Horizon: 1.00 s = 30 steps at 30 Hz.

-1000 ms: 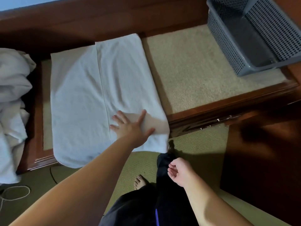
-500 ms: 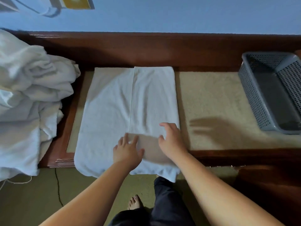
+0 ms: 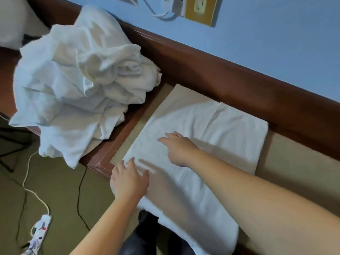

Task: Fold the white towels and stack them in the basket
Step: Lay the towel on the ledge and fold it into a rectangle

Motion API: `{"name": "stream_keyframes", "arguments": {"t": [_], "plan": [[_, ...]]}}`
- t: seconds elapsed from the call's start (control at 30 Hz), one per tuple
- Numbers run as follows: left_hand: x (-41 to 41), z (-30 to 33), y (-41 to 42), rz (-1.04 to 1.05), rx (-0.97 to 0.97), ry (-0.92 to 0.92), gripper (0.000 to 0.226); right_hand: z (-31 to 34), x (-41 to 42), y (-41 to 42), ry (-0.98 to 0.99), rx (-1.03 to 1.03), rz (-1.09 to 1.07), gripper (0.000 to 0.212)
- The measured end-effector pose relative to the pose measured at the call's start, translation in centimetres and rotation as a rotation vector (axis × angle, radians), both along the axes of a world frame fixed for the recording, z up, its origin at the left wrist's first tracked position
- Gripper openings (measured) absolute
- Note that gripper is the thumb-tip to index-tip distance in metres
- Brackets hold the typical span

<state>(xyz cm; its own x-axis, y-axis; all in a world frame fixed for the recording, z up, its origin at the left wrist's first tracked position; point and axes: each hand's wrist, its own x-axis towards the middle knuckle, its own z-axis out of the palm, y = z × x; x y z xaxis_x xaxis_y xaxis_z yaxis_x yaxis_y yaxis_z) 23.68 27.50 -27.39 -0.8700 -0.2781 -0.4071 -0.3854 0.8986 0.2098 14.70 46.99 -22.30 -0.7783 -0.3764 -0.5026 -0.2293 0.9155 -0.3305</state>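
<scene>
Both hands lie flat on the folded white towel (image 3: 217, 137), fingers straight and spread, grasping nothing. Left hand (image 3: 128, 181) presses the towel's near left corner, where the cloth reaches the wooden edge of the bench (image 3: 103, 162). Right hand (image 3: 179, 148) rests palm down further in, nearer the towel's middle, its fingers pointing toward the towel's left edge. Each forearm reaches in from the lower part of the view, the right one crossing over the towel's near end.

That towel is spread on the beige padded top of the bench, partly folded: a doubled layer shows along its far side as a raised seam running across it. Its near end hangs over the front edge of the bench.

Left of the towel, a crumpled heap of unfolded white towels (image 3: 77, 74) sits piled on the bench's wooden frame, some of it drooping over the front edge. Beyond the towel runs a dark wooden rail (image 3: 239, 85) beneath a blue wall (image 3: 276, 43), which carries a yellow socket plate (image 3: 200, 10). Below and left of the towel, on the floor, a power strip (image 3: 39, 230) lies with a white cord (image 3: 35, 196) trailing from it.
</scene>
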Motion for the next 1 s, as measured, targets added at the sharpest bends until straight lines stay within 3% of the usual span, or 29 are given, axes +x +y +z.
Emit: {"name": "stream_keyframes", "arguments": {"t": [0.17, 0.37, 0.47, 0.57, 0.77, 0.9, 1.0], "plan": [[-3.0, -1.8, -2.9, 0.056, 0.012, -0.062, 0.078, -1.3, -4.9, -9.1, 0.004, 0.026, 0.354, 0.078], [-4.6, -2.4, -5.0, 0.156, 0.104, -0.132, 0.087, -4.0, -8.7, -14.0, 0.050, 0.191, 0.724, 0.049], [-5.1, -2.3, -5.8, 0.048, 0.044, -0.175, 0.075, -3.9, -10.6, -15.0, -0.007, 0.308, 0.864, 0.049], [-5.1, -2.1, -6.4, -0.082, 0.010, -0.104, 0.056, -4.1, -11.9, -15.4, 0.000, 0.433, 1.027, 0.044], [-3.7, -1.6, -7.5, -0.083, 0.254, 0.050, 0.029, -2.7, -15.7, -12.5, -0.104, 0.492, 0.900, 0.019], [-2.3, -1.6, -7.3, -0.211, 0.279, 0.165, 0.023, -0.1, -19.3, -6.8, 0.000, 0.580, 0.767, 0.015], [-0.9, -1.9, -6.1, -0.318, 0.237, 0.316, 0.032, 0.5, -21.1, -1.6, 0.148, 0.600, 0.704, 0.016]]}}
